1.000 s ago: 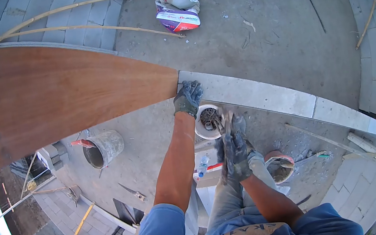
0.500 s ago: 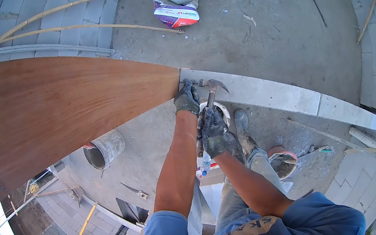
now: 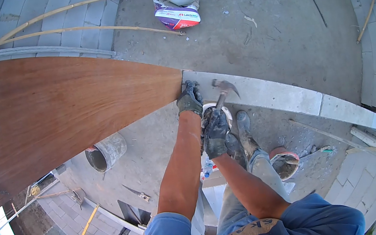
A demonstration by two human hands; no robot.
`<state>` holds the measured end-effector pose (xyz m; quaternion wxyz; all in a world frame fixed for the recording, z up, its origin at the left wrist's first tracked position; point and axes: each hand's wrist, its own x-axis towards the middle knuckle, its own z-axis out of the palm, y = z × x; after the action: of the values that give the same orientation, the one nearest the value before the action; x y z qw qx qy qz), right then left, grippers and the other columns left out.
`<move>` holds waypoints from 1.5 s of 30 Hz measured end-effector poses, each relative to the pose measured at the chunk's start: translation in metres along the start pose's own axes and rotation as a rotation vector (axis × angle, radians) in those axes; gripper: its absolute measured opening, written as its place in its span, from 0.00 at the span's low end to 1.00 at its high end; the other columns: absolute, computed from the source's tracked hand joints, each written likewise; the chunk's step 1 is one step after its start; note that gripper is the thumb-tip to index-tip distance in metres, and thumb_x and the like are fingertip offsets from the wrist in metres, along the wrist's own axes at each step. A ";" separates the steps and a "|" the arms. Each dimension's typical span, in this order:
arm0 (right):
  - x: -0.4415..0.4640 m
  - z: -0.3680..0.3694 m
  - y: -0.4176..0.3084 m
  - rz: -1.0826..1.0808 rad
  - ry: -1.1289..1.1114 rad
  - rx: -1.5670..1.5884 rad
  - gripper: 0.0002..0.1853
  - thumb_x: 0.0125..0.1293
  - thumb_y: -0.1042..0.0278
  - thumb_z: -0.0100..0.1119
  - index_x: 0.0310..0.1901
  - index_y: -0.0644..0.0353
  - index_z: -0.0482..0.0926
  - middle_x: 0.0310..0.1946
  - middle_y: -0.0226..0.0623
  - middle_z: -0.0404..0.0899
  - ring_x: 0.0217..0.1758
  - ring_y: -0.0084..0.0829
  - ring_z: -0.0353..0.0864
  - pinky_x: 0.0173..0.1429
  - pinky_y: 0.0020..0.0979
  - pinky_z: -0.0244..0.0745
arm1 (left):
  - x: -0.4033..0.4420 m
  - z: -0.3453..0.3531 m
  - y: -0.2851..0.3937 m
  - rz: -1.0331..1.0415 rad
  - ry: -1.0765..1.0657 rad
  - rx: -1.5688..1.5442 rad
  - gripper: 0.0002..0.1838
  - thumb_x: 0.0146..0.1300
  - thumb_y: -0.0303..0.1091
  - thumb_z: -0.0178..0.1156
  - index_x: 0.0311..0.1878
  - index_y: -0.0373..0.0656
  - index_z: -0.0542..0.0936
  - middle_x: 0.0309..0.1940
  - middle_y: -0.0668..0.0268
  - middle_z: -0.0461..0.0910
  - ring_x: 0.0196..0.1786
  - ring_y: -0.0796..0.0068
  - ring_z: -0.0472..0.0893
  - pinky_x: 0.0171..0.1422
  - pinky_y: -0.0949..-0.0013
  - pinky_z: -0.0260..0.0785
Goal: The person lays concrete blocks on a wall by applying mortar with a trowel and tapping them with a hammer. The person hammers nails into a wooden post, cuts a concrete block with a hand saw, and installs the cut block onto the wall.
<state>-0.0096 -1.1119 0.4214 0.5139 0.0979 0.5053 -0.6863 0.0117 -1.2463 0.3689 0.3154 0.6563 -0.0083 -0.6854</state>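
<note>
My right hand (image 3: pixel 216 133), in a dark, dirty work glove, is wrapped round the handle of a claw hammer (image 3: pixel 225 88). The hammer's metal head hangs over the pale block wall (image 3: pixel 266 91), a short way right of my left hand (image 3: pixel 190 100). That left hand, gloved too, rests on the wall's end with its fingers pinched together. Whatever they hold is too small to make out. Right beside the left fingers, the brown plywood panel (image 3: pixel 75 102) meets the wall.
Buckets stand on the near floor: a grey bucket (image 3: pixel 113 149) at left, a white bucket (image 3: pixel 227 114) partly behind my right hand, and a reddish-rimmed bucket (image 3: pixel 285 156) at right. A handsaw (image 3: pixel 137 193) lies lower left. Beyond the wall sits a bag of mix (image 3: pixel 177 14).
The hammer head has swung right, away from my left hand, and my right hand has shifted slightly. My left hand stays at the wall's end.
</note>
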 end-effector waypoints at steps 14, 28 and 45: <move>-0.015 -0.018 -0.017 0.115 0.014 -0.134 0.09 0.77 0.59 0.49 0.39 0.53 0.72 0.17 0.21 0.68 0.14 0.15 0.66 0.16 0.22 0.60 | 0.017 -0.014 -0.005 0.173 0.199 0.573 0.19 0.61 0.53 0.69 0.32 0.47 0.78 0.19 0.73 0.74 0.15 0.83 0.68 0.16 0.78 0.60; -0.005 0.000 -0.004 -0.015 0.076 -0.017 0.09 0.76 0.61 0.50 0.39 0.54 0.71 0.18 0.24 0.69 0.15 0.17 0.69 0.15 0.23 0.62 | 0.047 -0.026 -0.013 0.274 0.224 0.674 0.27 0.59 0.62 0.66 0.27 0.44 0.78 0.18 0.70 0.74 0.17 0.81 0.71 0.18 0.74 0.63; 0.003 -0.005 -0.009 0.015 -0.012 -0.082 0.14 0.77 0.54 0.48 0.39 0.54 0.72 0.15 0.23 0.67 0.12 0.16 0.64 0.14 0.21 0.60 | 0.045 -0.025 -0.012 0.192 0.210 0.664 0.26 0.60 0.61 0.66 0.29 0.45 0.77 0.18 0.71 0.74 0.16 0.80 0.71 0.16 0.75 0.61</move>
<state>-0.0196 -1.1103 0.4226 0.5256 0.0766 0.5291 -0.6618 0.0318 -1.2465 0.3204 0.1470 0.7859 -0.2595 -0.5416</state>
